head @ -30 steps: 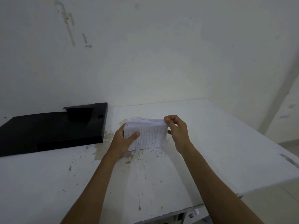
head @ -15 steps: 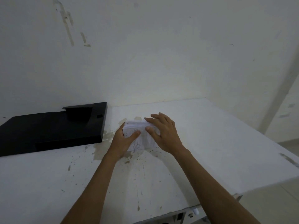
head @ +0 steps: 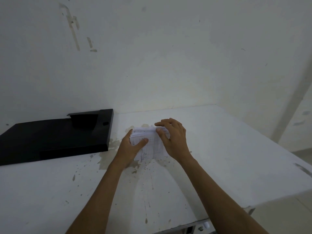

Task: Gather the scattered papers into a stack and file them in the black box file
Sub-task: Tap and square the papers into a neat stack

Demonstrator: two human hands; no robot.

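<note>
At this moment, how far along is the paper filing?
Done: the papers are gathered; no loose sheets show on the table. In hand: the left hand grips the paper stack standing on edge, while the right hand lies over its top and side, seemingly squaring it. Left: the stack goes into the black box file, lying flat to the left, untouched.

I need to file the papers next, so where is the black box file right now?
In the head view the black box file lies flat on the white table, against the wall, left of the paper stack.
</note>
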